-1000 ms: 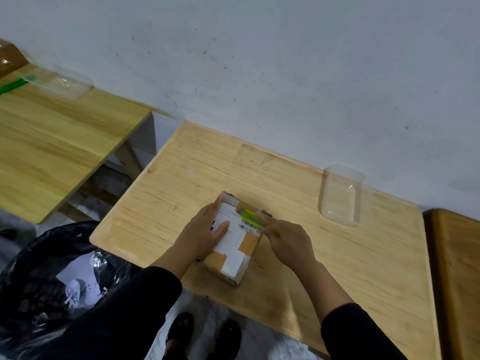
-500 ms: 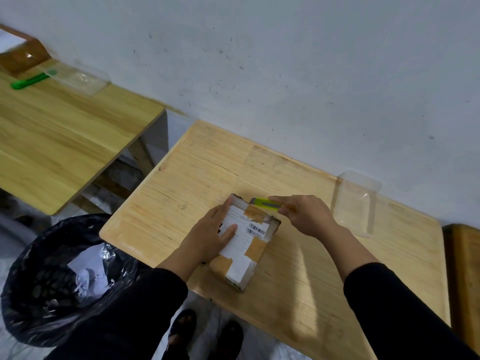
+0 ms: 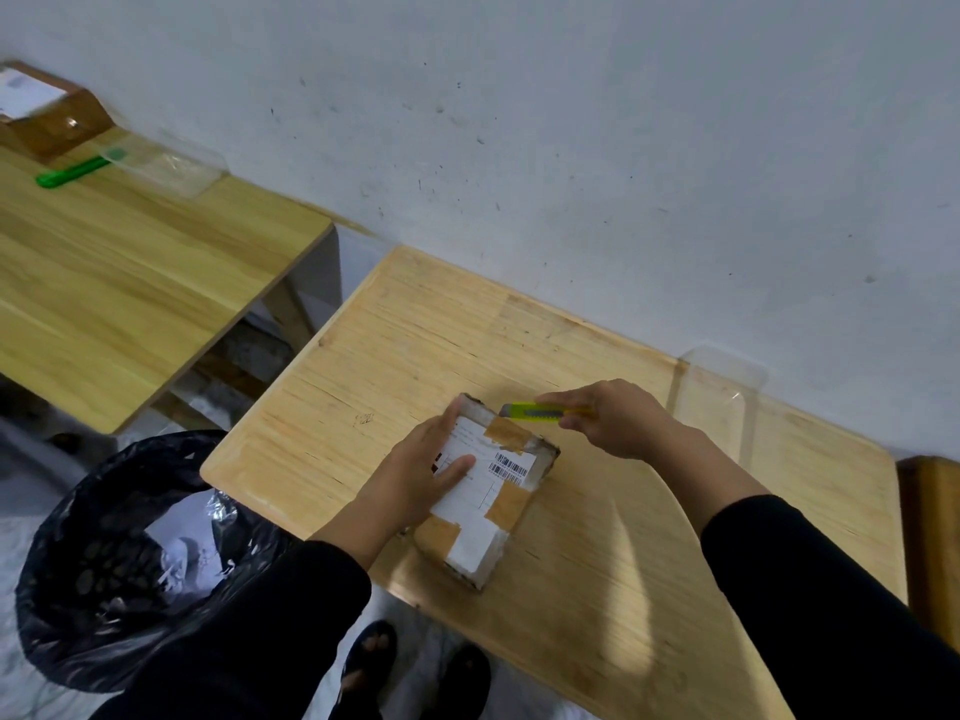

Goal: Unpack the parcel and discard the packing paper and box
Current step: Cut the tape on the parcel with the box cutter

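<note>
You stand at a pale wooden table (image 3: 597, 537) pushed against a scuffed grey wall (image 3: 571, 148). Your left hand (image 3: 415, 475) lies flat and spread on the parcel (image 3: 488, 491), thumb across the white label, pinning it to the table. Your right hand (image 3: 618, 418) pinches a yellow-green knife (image 3: 535, 412) by its body, tip pointing left at the parcel's far edge, just beside the brown tape there. Whether the blade is out is too small to tell.

The parcel sits near the middle of the table, a little toward the near edge. It looks like a small, flat cardboard box, wrapped in film and taped, so likely light, fairly stiff and a bit slippery under the palm. Hold it by pressing down on top, fingers kept clear of the seam; the cardboard should give if you push hard, so cut shallow to spare what is inside.

A clear plastic tray (image 3: 722, 397) lies at the far right by the wall. A black bin bag (image 3: 119, 563) gapes just left of the table's near corner, handy for paper and box. On the second table (image 3: 130, 283), far left, rest a green tool (image 3: 72, 174), another clear tray (image 3: 171, 166) and a brown box (image 3: 47, 116).
</note>
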A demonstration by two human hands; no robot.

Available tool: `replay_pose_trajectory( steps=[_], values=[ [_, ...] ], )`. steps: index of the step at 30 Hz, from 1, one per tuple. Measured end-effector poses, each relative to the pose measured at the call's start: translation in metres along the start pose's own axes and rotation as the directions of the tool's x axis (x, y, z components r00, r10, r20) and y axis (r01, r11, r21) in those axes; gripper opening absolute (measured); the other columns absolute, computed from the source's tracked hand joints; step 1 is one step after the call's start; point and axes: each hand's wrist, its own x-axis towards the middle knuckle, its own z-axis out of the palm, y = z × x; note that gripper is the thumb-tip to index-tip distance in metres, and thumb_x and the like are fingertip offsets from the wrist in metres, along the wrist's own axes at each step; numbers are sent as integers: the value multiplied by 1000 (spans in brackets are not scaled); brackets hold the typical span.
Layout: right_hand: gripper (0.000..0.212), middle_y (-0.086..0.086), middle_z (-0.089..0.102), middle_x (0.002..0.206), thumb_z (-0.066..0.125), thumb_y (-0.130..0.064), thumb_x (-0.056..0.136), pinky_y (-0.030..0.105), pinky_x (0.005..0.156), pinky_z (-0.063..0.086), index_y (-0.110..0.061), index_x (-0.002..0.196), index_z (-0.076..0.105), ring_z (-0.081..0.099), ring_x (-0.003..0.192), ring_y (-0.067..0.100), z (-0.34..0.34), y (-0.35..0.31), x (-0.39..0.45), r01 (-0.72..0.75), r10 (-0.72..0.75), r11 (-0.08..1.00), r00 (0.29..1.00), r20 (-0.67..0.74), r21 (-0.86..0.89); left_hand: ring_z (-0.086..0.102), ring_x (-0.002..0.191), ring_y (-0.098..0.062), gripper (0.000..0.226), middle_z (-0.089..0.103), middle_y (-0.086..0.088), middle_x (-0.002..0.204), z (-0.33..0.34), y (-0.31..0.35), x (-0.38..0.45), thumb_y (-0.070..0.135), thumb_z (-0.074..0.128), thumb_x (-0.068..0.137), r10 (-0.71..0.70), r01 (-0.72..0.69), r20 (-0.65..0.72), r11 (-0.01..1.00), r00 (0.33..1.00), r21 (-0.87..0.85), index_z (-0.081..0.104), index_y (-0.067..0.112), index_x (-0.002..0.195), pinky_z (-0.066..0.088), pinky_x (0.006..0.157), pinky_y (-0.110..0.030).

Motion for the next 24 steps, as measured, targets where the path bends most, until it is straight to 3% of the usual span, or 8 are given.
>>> replay_pose_trajectory(
  steps=[3,9,16,21,24],
  values=[
    [38,-8,54,75,51,-30,94,30,60,38,-48,127,47,45,63,13,-3,2,-4,2,0,999,999,38,-47,44,124,-17,73,38,1,145,0,0,0,46,49,90,-8,8,-1,1000,1000,-7,2,38,146,41,99,-29],
    [38,-1,65,89,51,-31,94,31,65,43,-49,127,47,52,72,18,-2,10,-11,2,0,999,999,48,-48,42,126,-16,72,36,2,146,-2,4,-2,44,49,91,4,-4,-7,1000,1000,3,1,38,145,39,101,-27],
    [39,-3,61,85,51,-32,93,32,68,46,-49,128,46,54,75,21,-2,16,-17,-6,9,999,999,50,-50,40,127,-15,72,34,3,148,-1,4,-1,47,47,91,4,-4,-7,1000,1000,13,2,37,146,38,101,-26],
    [39,-4,68,104,50,-30,94,33,72,45,-48,128,47,54,81,18,-7,18,-20,7,-2,998,998,64,-67,41,127,-15,72,36,3,147,-1,5,-1,45,48,91,12,-12,-3,1000,1000,17,4,34,147,38,99,-25],
    [39,-4,68,99,51,-29,94,35,76,48,-48,128,47,56,83,20,-8,18,-24,4,0,999,998,69,-54,42,125,-16,72,38,1,145,-1,6,-1,44,48,91,11,-11,-7,999,1000,31,4,33,147,37,95,-24]
  ],
)
